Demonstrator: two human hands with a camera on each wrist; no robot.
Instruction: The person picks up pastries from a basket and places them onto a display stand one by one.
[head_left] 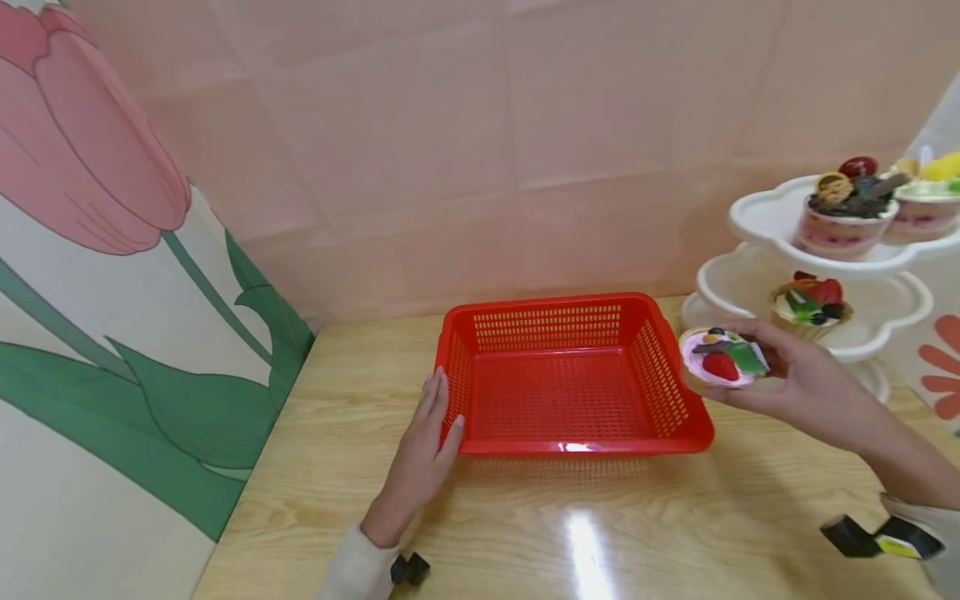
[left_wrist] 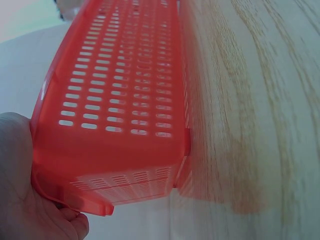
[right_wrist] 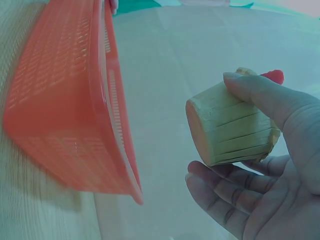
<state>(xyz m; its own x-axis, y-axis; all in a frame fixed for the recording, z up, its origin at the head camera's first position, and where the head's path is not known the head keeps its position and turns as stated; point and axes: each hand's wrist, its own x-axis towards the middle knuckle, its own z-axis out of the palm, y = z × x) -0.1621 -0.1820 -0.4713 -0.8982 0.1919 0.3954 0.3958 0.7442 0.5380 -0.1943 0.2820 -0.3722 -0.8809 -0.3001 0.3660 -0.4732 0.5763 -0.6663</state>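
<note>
A red plastic basket with slotted walls sits on the wooden table, nothing inside it. At its near left corner my left hand touches the rim, fingers extended along the left side and thumb spread apart. In the left wrist view that hand lies against the rim's corner. Just off the basket's right rim, my right hand holds a cupcake with pink cream, a strawberry and a green leaf-like piece. The right wrist view shows its pleated pale cup tilted sideways, between the thumb and fingers.
A white tiered stand with scalloped trays rises at the right, behind my right hand. Dessert cups occupy its top tray; a fruit-topped cupcake is on the tray below. A pink cloth backdrop hangs behind the table.
</note>
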